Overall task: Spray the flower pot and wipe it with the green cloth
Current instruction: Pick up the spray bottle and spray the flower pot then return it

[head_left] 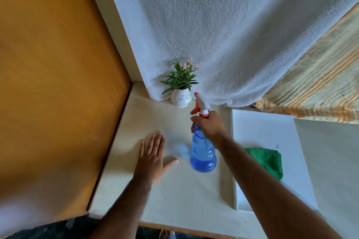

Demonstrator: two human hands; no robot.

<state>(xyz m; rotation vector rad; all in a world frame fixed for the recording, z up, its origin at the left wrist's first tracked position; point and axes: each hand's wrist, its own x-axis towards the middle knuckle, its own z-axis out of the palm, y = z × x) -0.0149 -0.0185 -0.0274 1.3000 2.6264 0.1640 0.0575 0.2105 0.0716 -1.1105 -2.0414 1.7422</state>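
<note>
A small white flower pot (181, 99) with green leaves and pink blossoms stands at the back of the table, against the white curtain. My right hand (208, 124) grips the neck of a blue spray bottle (202, 153) with a white and orange trigger head, held above the table with the nozzle pointing at the pot from its right. My left hand (153, 155) lies flat on the table, fingers spread, to the left of the bottle. A folded green cloth (269, 161) lies on a white tray (272, 128) to the right, partly hidden by my right forearm.
A white curtain (223, 35) hangs behind the pot. A striped orange fabric (320, 87) is at the right. A wooden panel (54, 83) borders the cream table (174, 190) on the left. A sandalled foot (167, 234) shows below the table's front edge.
</note>
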